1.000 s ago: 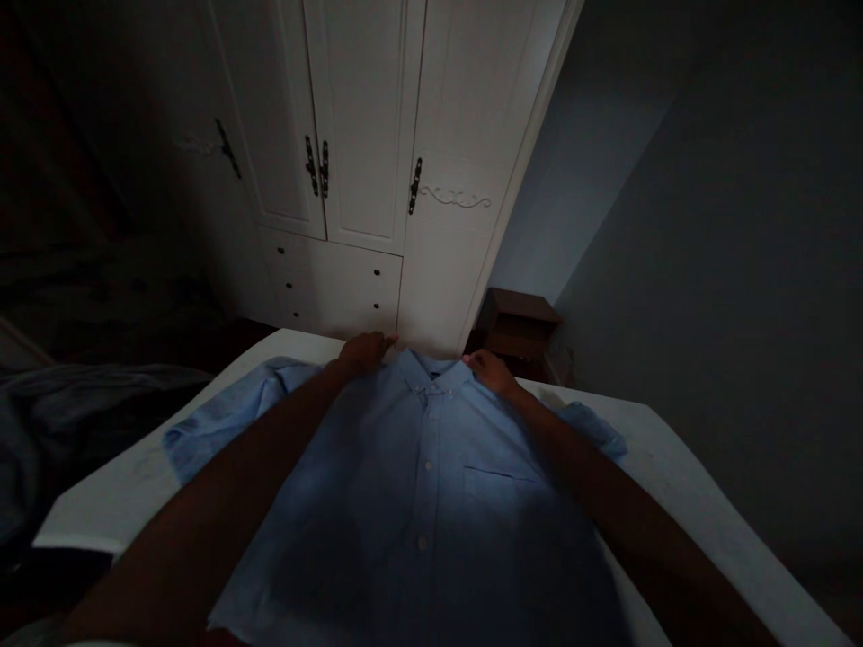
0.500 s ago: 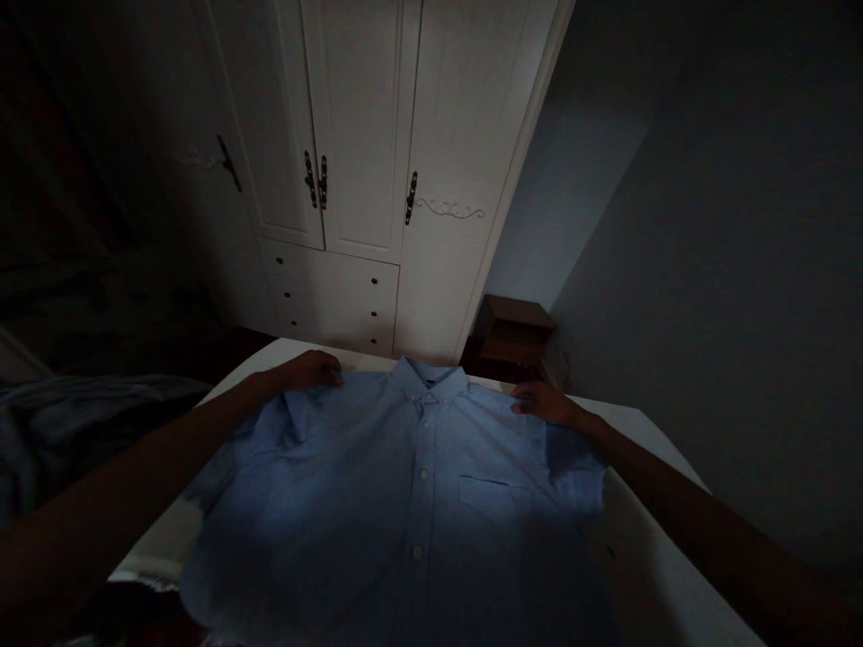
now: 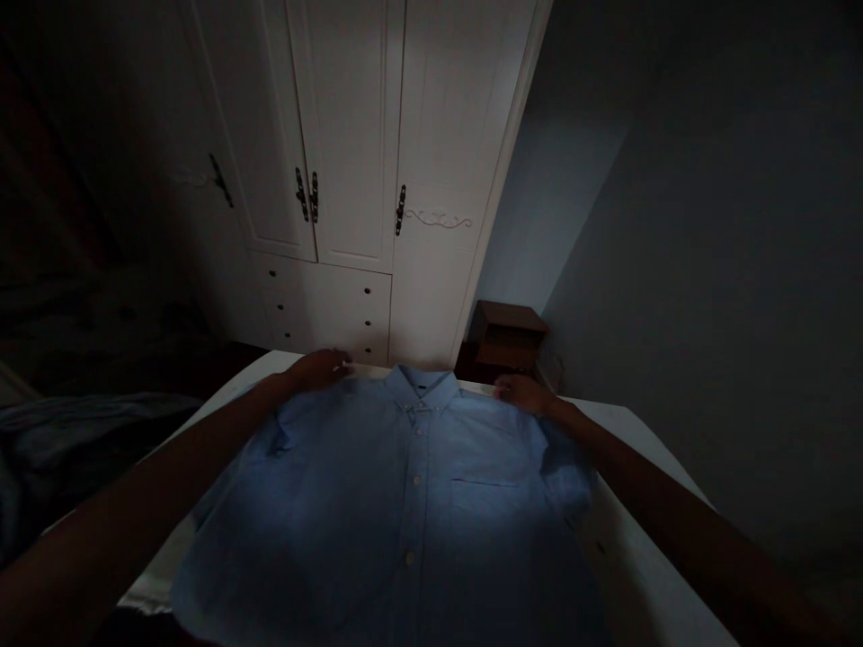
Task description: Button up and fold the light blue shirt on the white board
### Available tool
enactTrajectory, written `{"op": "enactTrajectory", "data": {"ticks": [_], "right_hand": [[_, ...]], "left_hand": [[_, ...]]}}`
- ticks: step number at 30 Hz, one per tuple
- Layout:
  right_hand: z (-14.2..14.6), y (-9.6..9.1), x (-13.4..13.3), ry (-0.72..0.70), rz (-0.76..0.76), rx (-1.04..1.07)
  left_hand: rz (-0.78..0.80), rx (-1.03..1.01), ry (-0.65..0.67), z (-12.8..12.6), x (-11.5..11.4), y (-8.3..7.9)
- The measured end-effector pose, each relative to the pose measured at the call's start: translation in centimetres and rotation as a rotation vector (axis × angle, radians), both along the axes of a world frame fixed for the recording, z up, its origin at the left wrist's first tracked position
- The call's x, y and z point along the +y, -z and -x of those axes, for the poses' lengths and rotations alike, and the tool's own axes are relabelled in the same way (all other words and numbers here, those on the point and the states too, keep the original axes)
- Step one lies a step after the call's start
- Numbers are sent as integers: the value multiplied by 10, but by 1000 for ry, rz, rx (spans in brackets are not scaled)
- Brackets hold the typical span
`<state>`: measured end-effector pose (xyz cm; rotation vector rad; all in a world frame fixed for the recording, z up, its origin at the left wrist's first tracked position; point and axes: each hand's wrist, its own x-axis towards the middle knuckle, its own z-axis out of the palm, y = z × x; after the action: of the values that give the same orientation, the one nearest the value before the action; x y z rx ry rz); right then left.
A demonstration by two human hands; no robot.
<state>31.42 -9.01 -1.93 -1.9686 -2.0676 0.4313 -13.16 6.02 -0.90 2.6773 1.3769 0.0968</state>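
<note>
A light blue button-up shirt (image 3: 404,503) lies front side up on a white table (image 3: 647,539), collar pointing away from me and a chest pocket on its right half. My left hand (image 3: 320,367) rests on the shirt's left shoulder with its fingers curled onto the cloth. On the other shoulder, just right of the collar, my right hand (image 3: 522,393) grips the cloth in the same way. Both forearms reach across the shirt's sides. The room is dim, so the fingers show only faintly.
A white wardrobe (image 3: 351,162) with dark handles and small drawers stands right behind the table. A brown bedside cabinet (image 3: 505,337) sits in the corner by the grey wall. Dark bedding (image 3: 60,449) lies at the left.
My hands went from the collar out to the shoulders, then drew slightly inward. The sleeves, spread wide before, now lie closer to the shirt's body.
</note>
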Motion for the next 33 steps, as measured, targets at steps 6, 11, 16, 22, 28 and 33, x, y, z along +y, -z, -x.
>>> {"op": "enactTrajectory", "data": {"ticks": [6,11,16,22,28,33], "right_hand": [[63,-1,13,-338,-244,5],[114,6,35,-440,-192,-126],[120,17,55,-351,-106,-77],[112,30,71,-242,-73,27],[113,35,79,-163,-90,98],[109,37,85,-81,-117,130]], "left_hand": [[40,55,154,-36,-11,3],[-3,97,70,-48,-17,6],[-56,110,-98,-42,-18,13],[-61,6,-144,-38,-20,22],[-16,-69,55,-29,-16,13],[3,-15,94,-22,-15,13]]}}
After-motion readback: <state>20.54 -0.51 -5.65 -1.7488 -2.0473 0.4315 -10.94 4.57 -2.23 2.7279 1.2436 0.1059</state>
